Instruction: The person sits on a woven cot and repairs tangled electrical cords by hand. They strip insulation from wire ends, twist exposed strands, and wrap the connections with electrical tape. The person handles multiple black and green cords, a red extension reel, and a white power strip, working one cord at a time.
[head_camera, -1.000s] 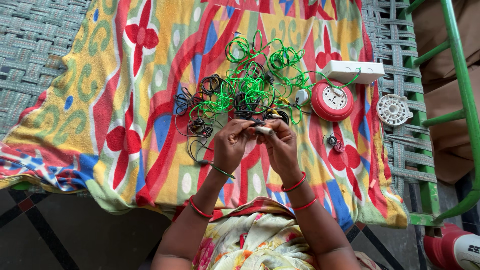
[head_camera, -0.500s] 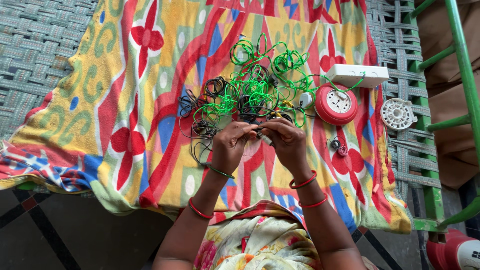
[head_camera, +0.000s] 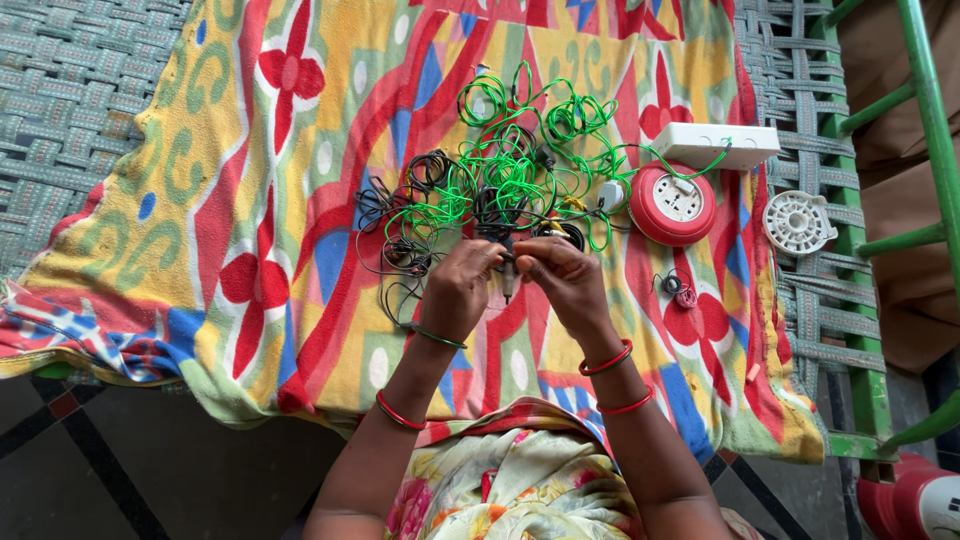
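Where fingertips meet, left hand (head_camera: 460, 285) and right hand (head_camera: 565, 280) (grips clenched) on a half-hidden dark plug (head_camera: 508, 283).

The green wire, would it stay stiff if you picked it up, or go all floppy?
Probably floppy: the green wire lies in loose, thin loops. It would likely drag the black wires along, since they look tangled together. It seems light, lying on the cloth without denting it.

camera view shifted a bit. left hand (head_camera: 462, 290) and right hand (head_camera: 566, 283) sit slightly lower and nearer than a second ago, fingertips now pinched together on a thin dark wire end (head_camera: 507, 283) hanging between them.
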